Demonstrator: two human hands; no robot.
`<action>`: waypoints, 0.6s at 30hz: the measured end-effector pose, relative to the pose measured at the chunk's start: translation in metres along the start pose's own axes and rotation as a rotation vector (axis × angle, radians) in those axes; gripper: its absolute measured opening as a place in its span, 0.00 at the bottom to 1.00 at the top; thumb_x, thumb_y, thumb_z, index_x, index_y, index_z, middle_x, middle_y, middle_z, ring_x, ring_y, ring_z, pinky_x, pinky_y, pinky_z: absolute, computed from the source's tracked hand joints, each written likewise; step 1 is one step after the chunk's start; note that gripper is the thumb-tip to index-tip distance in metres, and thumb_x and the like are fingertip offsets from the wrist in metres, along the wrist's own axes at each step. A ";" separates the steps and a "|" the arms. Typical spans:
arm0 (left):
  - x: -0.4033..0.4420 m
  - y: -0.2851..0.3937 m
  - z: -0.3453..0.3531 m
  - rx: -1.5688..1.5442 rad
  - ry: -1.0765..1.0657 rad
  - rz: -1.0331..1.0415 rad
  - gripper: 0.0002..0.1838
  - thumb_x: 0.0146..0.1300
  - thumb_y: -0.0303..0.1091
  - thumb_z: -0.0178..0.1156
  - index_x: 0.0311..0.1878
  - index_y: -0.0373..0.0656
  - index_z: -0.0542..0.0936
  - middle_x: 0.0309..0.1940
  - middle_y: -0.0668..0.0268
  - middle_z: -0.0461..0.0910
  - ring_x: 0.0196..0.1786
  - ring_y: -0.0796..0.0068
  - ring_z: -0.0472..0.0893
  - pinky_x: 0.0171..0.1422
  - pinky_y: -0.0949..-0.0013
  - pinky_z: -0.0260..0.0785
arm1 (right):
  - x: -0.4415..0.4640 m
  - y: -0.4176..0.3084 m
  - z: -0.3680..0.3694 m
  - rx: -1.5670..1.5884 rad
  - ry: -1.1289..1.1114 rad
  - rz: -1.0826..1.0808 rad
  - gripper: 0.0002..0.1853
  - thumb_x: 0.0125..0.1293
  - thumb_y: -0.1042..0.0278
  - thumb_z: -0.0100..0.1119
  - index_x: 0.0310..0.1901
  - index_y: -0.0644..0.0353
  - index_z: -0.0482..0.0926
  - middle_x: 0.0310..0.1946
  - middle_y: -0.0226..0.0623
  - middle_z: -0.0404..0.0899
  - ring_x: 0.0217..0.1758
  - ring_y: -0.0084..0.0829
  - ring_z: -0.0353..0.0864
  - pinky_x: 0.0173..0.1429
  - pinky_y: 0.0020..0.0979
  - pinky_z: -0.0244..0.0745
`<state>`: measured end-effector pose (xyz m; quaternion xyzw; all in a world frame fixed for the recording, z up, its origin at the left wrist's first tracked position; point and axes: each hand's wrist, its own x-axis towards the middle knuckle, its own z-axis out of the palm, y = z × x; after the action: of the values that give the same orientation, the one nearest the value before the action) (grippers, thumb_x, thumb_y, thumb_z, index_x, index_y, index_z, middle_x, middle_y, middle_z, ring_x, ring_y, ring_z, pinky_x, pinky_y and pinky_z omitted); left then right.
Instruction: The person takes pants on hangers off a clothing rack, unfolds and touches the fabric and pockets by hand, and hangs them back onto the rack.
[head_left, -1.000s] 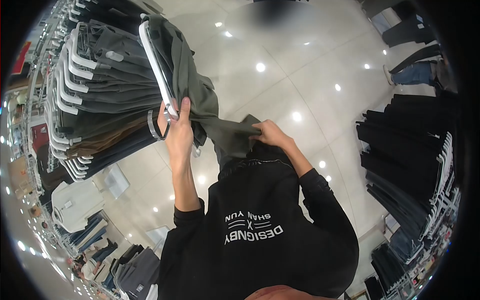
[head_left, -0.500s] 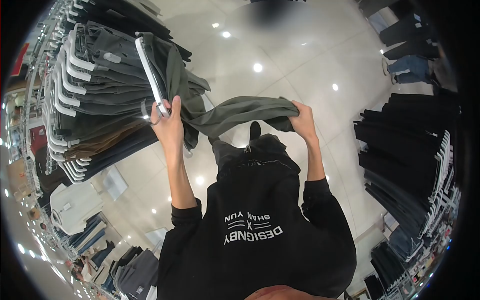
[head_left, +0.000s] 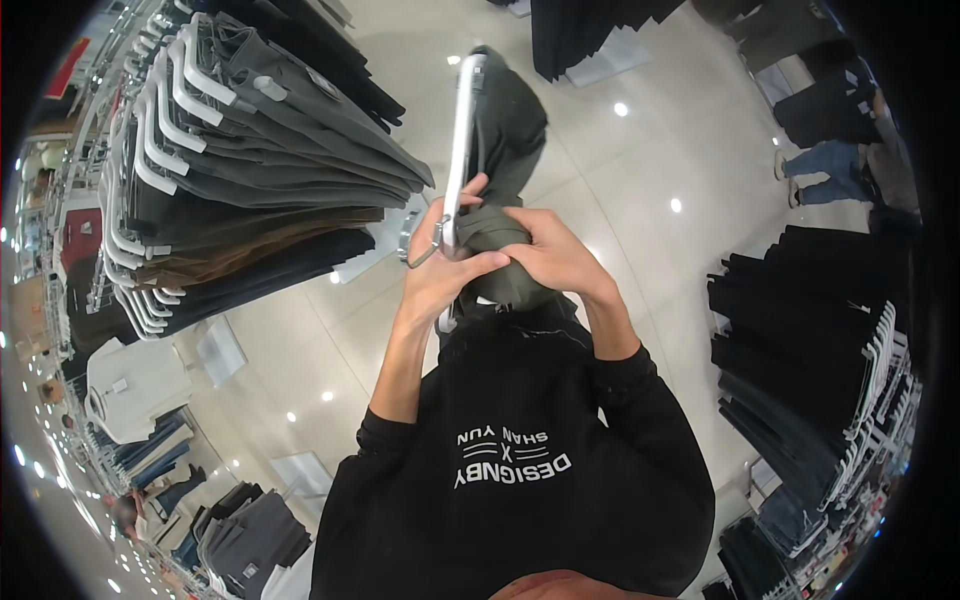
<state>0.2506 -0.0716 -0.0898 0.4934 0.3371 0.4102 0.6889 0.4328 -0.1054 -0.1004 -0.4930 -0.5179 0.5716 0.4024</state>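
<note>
A dark green garment (head_left: pixel 510 125) hangs on a white hanger (head_left: pixel 461 130) in front of my body. My left hand (head_left: pixel 440 265) is closed around the lower part of the hanger and the cloth, near its metal hook, with the thumb pressed on the fabric. Gathered green cloth is gripped by my right hand (head_left: pixel 553 255), right beside my left thumb. Some of the fabric bunches between the two hands. Part of my fingers is hidden by the hanger and cloth.
Trousers on white hangers (head_left: pixel 300 150) fill a rack at the left. Black garments (head_left: pixel 800 310) hang at the right. A person's legs in jeans (head_left: pixel 830 172) stand at the upper right. A white top (head_left: pixel 135 390) hangs at the lower left.
The hanger and garment have moved right, away from the left rack, and stand more upright. My right hand has come in beside my left, and the stretched-out cloth is now bunched.
</note>
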 end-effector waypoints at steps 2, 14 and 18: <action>0.001 -0.002 -0.009 0.143 -0.050 -0.037 0.29 0.51 0.19 0.79 0.55 0.38 0.77 0.59 0.61 0.80 0.49 0.77 0.80 0.53 0.71 0.76 | 0.005 0.001 -0.004 0.109 -0.124 0.040 0.14 0.61 0.72 0.66 0.47 0.72 0.83 0.37 0.34 0.87 0.41 0.19 0.78 0.49 0.27 0.76; 0.006 0.010 -0.046 0.255 0.398 -0.230 0.15 0.62 0.19 0.67 0.52 0.41 0.81 0.32 0.76 0.79 0.27 0.90 0.70 0.27 0.79 0.58 | -0.040 0.058 -0.093 -0.189 -0.302 0.219 0.29 0.56 0.59 0.80 0.52 0.73 0.83 0.36 0.30 0.85 0.42 0.23 0.78 0.49 0.29 0.75; 0.007 0.010 -0.068 0.207 0.490 -0.230 0.11 0.68 0.21 0.63 0.52 0.40 0.80 0.25 0.78 0.72 0.21 0.92 0.62 0.22 0.79 0.50 | -0.083 0.071 -0.127 0.005 -0.110 0.301 0.24 0.59 0.61 0.76 0.49 0.73 0.84 0.37 0.35 0.86 0.39 0.22 0.81 0.45 0.28 0.76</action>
<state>0.1917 -0.0363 -0.0998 0.4058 0.5872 0.3998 0.5751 0.5765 -0.1712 -0.1555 -0.5320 -0.4580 0.6529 0.2845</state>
